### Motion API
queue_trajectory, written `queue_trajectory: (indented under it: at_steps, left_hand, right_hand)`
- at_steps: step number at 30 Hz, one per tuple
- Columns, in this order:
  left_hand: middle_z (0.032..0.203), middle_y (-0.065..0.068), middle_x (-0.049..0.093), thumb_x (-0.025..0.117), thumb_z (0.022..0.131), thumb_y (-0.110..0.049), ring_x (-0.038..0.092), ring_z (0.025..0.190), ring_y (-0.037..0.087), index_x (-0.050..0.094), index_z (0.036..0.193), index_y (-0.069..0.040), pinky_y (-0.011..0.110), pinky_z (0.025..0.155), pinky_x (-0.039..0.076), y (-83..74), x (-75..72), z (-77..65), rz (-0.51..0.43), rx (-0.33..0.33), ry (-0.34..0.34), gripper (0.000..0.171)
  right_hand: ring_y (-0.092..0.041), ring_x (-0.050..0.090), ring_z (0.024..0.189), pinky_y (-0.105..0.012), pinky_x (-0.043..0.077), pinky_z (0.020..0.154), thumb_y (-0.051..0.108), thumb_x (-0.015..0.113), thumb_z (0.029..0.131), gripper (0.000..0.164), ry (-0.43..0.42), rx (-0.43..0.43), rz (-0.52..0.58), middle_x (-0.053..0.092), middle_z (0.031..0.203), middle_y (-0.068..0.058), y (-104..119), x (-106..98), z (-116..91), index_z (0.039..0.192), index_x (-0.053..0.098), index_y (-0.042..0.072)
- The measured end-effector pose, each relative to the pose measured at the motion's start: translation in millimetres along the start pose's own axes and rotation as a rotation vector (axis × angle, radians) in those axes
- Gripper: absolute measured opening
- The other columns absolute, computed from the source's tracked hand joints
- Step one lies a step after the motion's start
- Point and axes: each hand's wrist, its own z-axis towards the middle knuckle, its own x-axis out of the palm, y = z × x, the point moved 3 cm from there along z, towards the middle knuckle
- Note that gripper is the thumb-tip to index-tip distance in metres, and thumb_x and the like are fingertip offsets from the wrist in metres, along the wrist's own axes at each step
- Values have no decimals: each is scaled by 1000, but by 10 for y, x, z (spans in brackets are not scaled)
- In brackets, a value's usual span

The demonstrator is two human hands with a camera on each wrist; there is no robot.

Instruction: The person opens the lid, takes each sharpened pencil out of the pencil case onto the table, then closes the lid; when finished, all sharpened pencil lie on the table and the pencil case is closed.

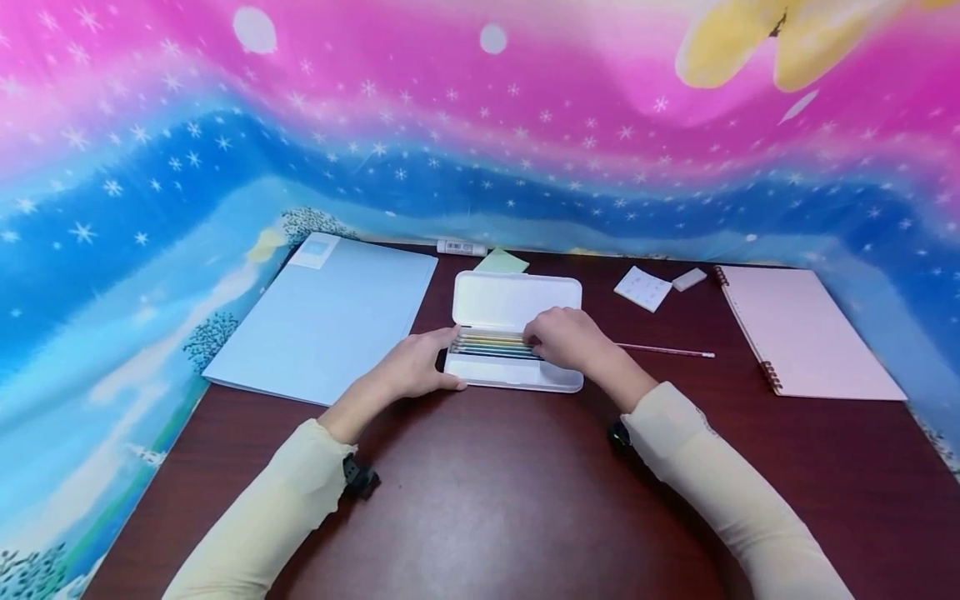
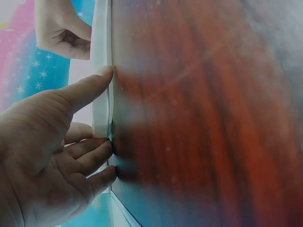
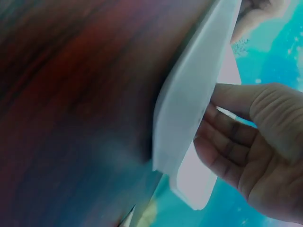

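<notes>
A white pencil case [image 1: 517, 377] lies open on the table, its lid [image 1: 517, 298] tilted back. Inside, several coloured pencils [image 1: 491, 343] lie side by side. My left hand [image 1: 412, 365] holds the case's left end, thumb at the front corner and index finger near the hinge; in the left wrist view, that thumb touches the case's front edge. My right hand [image 1: 567, 337] reaches into the case, fingers curled over the pencils' right ends. The case wall hides these fingertips in the right wrist view, so whether they pinch a pencil is unclear.
A light blue folder [image 1: 330, 321] lies left, a pink spiral notebook [image 1: 813, 333] right. A pink pencil [image 1: 667, 350] rests beyond my right wrist. Behind are a glue stick [image 1: 461, 247], green paper [image 1: 504, 262], a white note pad [image 1: 642, 288] and an eraser [image 1: 688, 279]. Patterned cloth hangs around the table.
</notes>
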Motion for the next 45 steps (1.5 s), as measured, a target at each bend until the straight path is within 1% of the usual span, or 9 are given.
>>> queue_trajectory:
  at_steps: [6, 10, 14, 20, 30, 35, 39, 42, 45]
  left_hand:
    - [159, 11, 45, 83, 84, -41, 48, 143, 28, 32, 159, -6, 47, 116, 41, -4, -29, 2, 1, 1, -15, 96]
    - [158, 12, 45, 82, 85, -41, 47, 143, 29, 33, 159, -6, 47, 116, 40, -4, -22, 8, 3, 3, -9, 96]
    - [160, 11, 43, 81, 85, -42, 45, 145, 29, 32, 159, -6, 47, 117, 40, 10, -4, -4, 7, -5, 9, 96]
    - [160, 12, 43, 82, 85, -42, 45, 145, 29, 32, 158, -4, 47, 117, 39, 23, -14, -6, -1, -5, -3, 97]
    - [159, 13, 44, 81, 85, -42, 47, 142, 30, 32, 159, -5, 48, 115, 41, -12, -9, -29, -12, 2, 0, 96]
    - [158, 14, 45, 81, 85, -41, 48, 142, 30, 32, 158, -4, 48, 115, 41, -14, -2, -34, -11, 4, 3, 95]
    - [159, 14, 44, 81, 85, -41, 47, 143, 30, 32, 158, -4, 48, 116, 41, -29, -8, -28, -6, 17, 11, 96]
    - [159, 13, 44, 81, 85, -41, 46, 144, 30, 32, 158, -4, 47, 116, 41, -30, -20, -23, -2, 21, 8, 96]
    - [159, 13, 44, 81, 85, -41, 46, 144, 30, 31, 158, -4, 47, 116, 41, -16, -23, -23, -4, 18, 14, 96]
  right_hand:
    - [-20, 61, 77, -38, 57, 79, 12, 66, 95, 14, 60, 32, -129, 76, 96, -7, 131, -54, 54, 104, 77, 11]
    - [-21, 62, 79, -38, 57, 81, 12, 67, 95, 13, 81, 48, -162, 75, 96, -6, 145, -53, 67, 104, 77, 12]
    - [-20, 62, 79, -37, 57, 80, 12, 66, 96, 14, 93, 13, -214, 75, 97, -7, 156, -14, 70, 106, 76, 11]
    - [-21, 64, 81, -36, 58, 81, 13, 68, 95, 18, 79, -32, -293, 75, 100, -9, 177, -4, 84, 112, 74, 10]
    - [-21, 66, 85, -35, 58, 85, 16, 71, 94, 20, 98, -27, -291, 75, 103, -9, 169, -14, 88, 113, 74, 10]
    - [-21, 63, 83, -36, 57, 86, 13, 68, 95, 18, 121, -35, -256, 75, 103, -9, 156, -17, 80, 113, 73, 10]
    - [-21, 63, 80, -37, 57, 84, 12, 66, 96, 14, 117, -50, -223, 75, 100, -8, 116, -22, 42, 108, 74, 11]
    - [-21, 65, 81, -38, 57, 84, 13, 67, 96, 14, 104, -67, -220, 75, 100, -8, 105, -28, 44, 108, 74, 11]
    - [-21, 66, 85, -37, 57, 87, 14, 69, 96, 16, 106, -53, -217, 76, 103, -8, 109, -24, 74, 110, 74, 11]
